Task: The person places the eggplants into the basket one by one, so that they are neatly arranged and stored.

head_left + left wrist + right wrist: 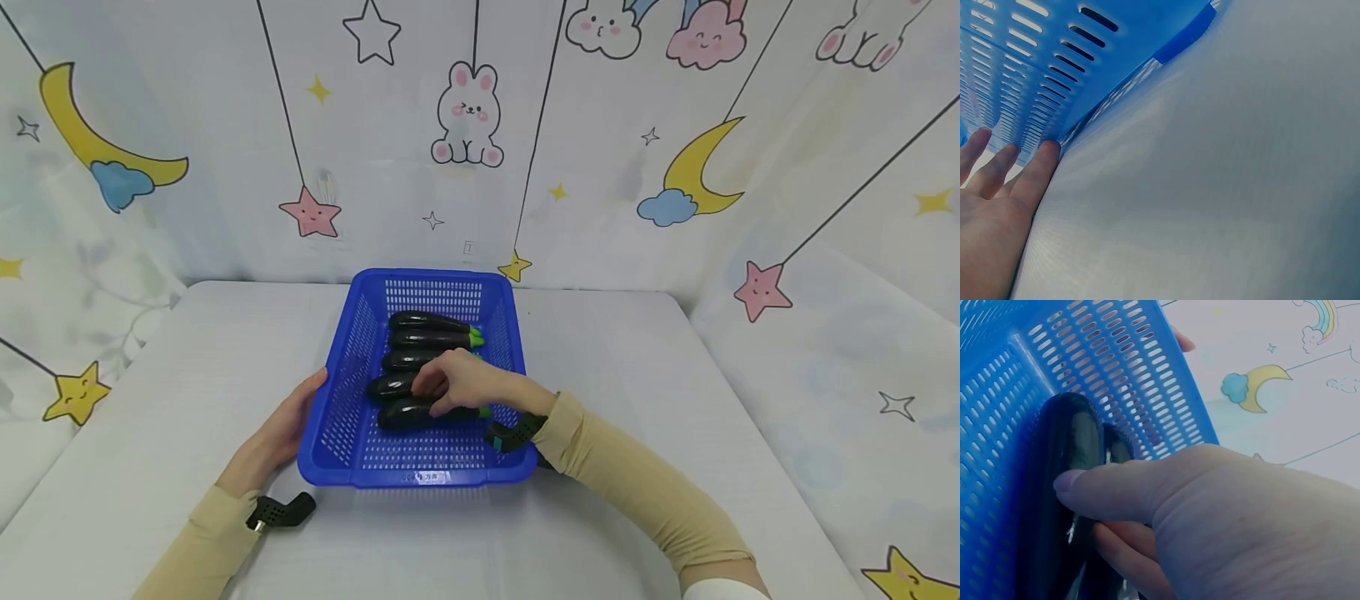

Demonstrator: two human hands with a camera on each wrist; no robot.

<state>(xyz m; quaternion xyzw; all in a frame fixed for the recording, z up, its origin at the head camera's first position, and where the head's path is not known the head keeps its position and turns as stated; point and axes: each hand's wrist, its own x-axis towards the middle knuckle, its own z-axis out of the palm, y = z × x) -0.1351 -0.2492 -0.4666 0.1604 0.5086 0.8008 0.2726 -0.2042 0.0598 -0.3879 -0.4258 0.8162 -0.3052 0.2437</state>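
In the head view a blue plastic basket [341, 425] holds several dark eggplants with green stems, lying crosswise in a row. My right hand [468, 383] reaches into it over the nearest eggplant [401, 414]. In the right wrist view the thumb [1094, 490] lies on that eggplant [1054, 450], and the curled fingers go down its other side, beside a neighbouring eggplant [1119, 442]. The lower fingers are partly hidden. My left hand [281, 425] is at the basket's left side. Its fairly straight fingers [1038, 172] touch the slotted outer wall [1075, 37] in the left wrist view.
The basket stands on a white-covered table [622, 375]. Behind and beside the table hangs a pale cloth [412, 192] printed with moons, stars and rabbits. Around each wrist is a black strapped device, the left one [281, 510] close to the tabletop.
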